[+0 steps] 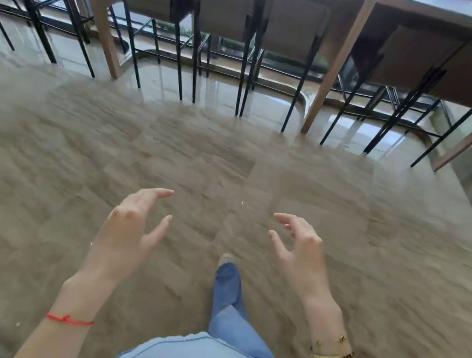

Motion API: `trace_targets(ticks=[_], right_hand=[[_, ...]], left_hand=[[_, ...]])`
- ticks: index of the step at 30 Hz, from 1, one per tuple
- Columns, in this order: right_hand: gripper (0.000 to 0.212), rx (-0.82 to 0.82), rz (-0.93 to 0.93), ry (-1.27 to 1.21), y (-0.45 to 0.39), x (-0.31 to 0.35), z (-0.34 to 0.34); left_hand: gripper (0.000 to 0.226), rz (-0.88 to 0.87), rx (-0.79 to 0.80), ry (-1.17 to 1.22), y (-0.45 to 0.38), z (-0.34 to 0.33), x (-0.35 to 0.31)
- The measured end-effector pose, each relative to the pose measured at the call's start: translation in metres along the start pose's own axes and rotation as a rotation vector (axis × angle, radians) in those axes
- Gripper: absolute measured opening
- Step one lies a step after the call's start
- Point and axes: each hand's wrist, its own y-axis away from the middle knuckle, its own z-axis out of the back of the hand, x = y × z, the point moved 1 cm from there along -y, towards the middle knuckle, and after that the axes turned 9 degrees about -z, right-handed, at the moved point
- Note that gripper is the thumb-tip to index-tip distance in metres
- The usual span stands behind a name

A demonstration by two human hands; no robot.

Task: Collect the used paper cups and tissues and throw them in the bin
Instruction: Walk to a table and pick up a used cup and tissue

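The bench [446, 14] top is cut off above; open floor [42, 160] is seen ahead. Left hand [131, 229] and right hand [300, 253] are held released, empty.

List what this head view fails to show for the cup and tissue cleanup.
- Tabletop: cut off by the top edge, so any cups or tissues on it are unseen.
- Bin: nowhere in frame.
- Floor: motion-blurred, small litter unreadable.
- Left hand and right hand: both open and empty.
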Motion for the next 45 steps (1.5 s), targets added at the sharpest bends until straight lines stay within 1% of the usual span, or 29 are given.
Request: trace_targets(ticks=[4, 9, 14, 20, 26, 31, 35, 40, 45], right_hand=[[0.027, 0.008, 0.024, -0.014, -0.108, 0.013, -0.011], [0.029, 0.026, 0.106, -0.012, -0.257, 0.041, -0.011], [0.031, 0.070, 0.164, -0.002, -0.382, 0.078, -0.023], [0.032, 0.146, 0.211, 0.001, -0.500, 0.109, -0.064], [0.032, 0.188, 0.219, 0.003, -0.619, 0.145, -0.121], [0.033, 0.175, 0.236, -0.004, -0.735, 0.200, -0.161], [0.034, 0.151, 0.229, -0.011, -0.816, 0.240, -0.189], [0.032, 0.139, 0.212, -0.014, -0.896, 0.273, -0.222], [0.032, 0.159, 0.210, -0.008, -0.978, 0.296, -0.265]], left_hand=[[0.041, 0.006, -0.018, -0.004, -0.097, -0.016, 0.033], [0.041, 0.024, -0.080, -0.015, -0.228, -0.024, 0.065], [0.041, 0.074, -0.132, -0.034, -0.330, -0.023, 0.098], [0.040, 0.137, -0.169, -0.046, -0.425, -0.032, 0.153], [0.040, 0.187, -0.170, -0.044, -0.523, -0.032, 0.236], [0.040, 0.202, -0.185, -0.074, -0.630, -0.004, 0.311], [0.040, 0.188, -0.181, -0.108, -0.713, 0.018, 0.359], [0.041, 0.192, -0.147, -0.104, -0.795, 0.034, 0.407], [0.040, 0.216, -0.130, -0.092, -0.865, 0.034, 0.462]])
